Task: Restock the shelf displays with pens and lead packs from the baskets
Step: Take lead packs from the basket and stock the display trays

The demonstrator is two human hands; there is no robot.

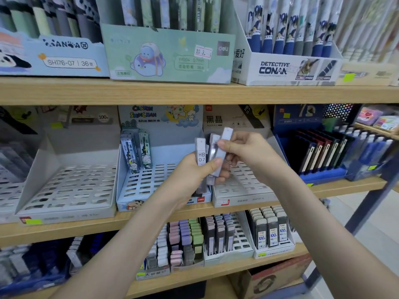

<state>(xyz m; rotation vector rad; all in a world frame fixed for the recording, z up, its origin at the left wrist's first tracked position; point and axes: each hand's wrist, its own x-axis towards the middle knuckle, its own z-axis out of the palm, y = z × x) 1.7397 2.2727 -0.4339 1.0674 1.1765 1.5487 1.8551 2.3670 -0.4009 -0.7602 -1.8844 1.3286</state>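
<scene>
Head view, left to right: on the middle shelf (pixel 64 230) a grey display (pixel 67 180) shows rows of bare slots. Beside it the Crayon Shinchan display (pixel 146 182) holds only two cartoon-printed packs (pixel 136 152), upright in its back left corner.

In front of the line where that display meets the next one, the left hand (pixel 192 173) is curled round a fanned bunch of lead packs (pixel 203 185), thumb pressed across their fronts. They are slim, flat, oblong cases, some smoky and see-through. The front pack (pixel 200 152) is pale grey and printed "HB 0.7".

The right hand (pixel 248 147) pinches a lilac pack (pixel 227 134) near its top, between thumb and fingertips. This pack leans to the right, its lower end lying against the bunch. Whether the left hand grips it too, I cannot tell.

Behind the hands stands a white display (pixel 244 186) with black characters on its backboard and open slots. Further right a blue display (pixel 323 175) carries dark upright cases (pixel 319 152).

On the shelf below, pastel packs (pixel 185 236) and black packs marked "100" (pixel 273 230) fill their trays.
</scene>
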